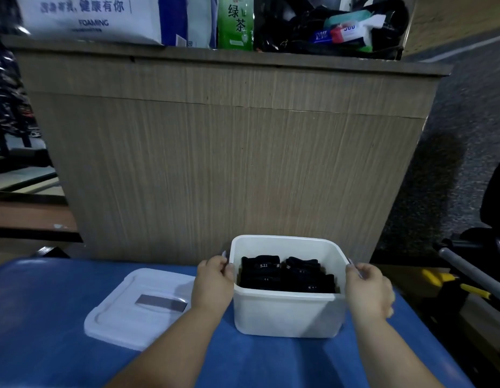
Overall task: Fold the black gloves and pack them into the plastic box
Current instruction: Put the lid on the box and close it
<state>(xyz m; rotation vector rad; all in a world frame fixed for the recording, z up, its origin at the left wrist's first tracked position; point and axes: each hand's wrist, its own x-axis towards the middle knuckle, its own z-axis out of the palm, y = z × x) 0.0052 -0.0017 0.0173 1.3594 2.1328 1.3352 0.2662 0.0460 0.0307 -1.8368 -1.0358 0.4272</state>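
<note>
- A white plastic box [285, 315] is shown standing upright and uncovered on the blue-covered table [47, 345], near its far edge.
- The folded black gloves [285, 273] are seen packed inside the box in close rows. Small white "5.11" markings are visible on some of them.
- The left side of the box is gripped by the left hand [215, 278], with the fingers curled over the rim.
- The right side is gripped by the right hand [367, 289], with the fingers curled at the upper edge. Whether the rim itself or a small side clip is held cannot be told, as this part is blurred.
- The white lid [125, 312] is laid flat on the table just to the left of the box and is partly covered by the left forearm. A grey rectangular label [161, 303] is borne on its top.
- A wood-grain cabinet [229, 149] is placed directly behind the table.
- On the cabinet top, a white printed bag [89, 18], a green tea bottle [236, 23] and a black bag [299, 29] holding tissue packs [352, 29] are arranged from left to right.
</note>
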